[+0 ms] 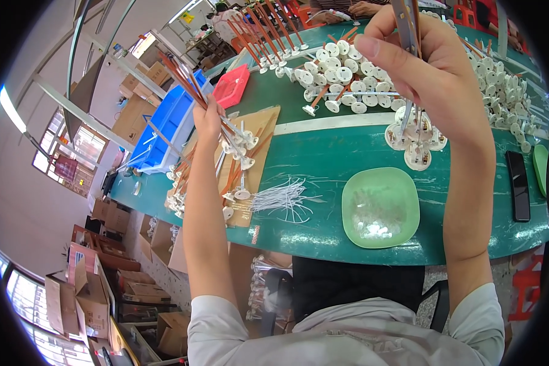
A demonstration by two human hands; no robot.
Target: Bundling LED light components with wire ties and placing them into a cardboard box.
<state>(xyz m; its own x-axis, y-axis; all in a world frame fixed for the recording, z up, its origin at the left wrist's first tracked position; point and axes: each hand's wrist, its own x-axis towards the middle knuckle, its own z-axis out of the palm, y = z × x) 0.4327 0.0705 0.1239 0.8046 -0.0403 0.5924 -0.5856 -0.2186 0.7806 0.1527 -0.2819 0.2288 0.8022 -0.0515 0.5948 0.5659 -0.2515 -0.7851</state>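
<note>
My left hand (207, 119) is closed around a bundle of thin copper-brown strips (186, 79) with white round disc ends, over the left part of the table. Raised at the upper right, my right hand (436, 76) grips several narrow strips, their upper ends cut off by the picture's edge. White round discs (418, 157) with small metal parts hang in a cluster below that hand. More disc-ended strips (243, 194) lie on a cardboard sheet (265, 131) near my left forearm. Between my arms are a pile of thin white wires (283, 198) and a green dish (381, 239) holding small clear pieces.
Piles of white discs (341, 73) on strips cover the table's far side, with more (500, 82) at right. Blue bins (165, 128) and a red tray (230, 85) stand at left. A black phone (518, 186) lies at right. Other people sit across the table.
</note>
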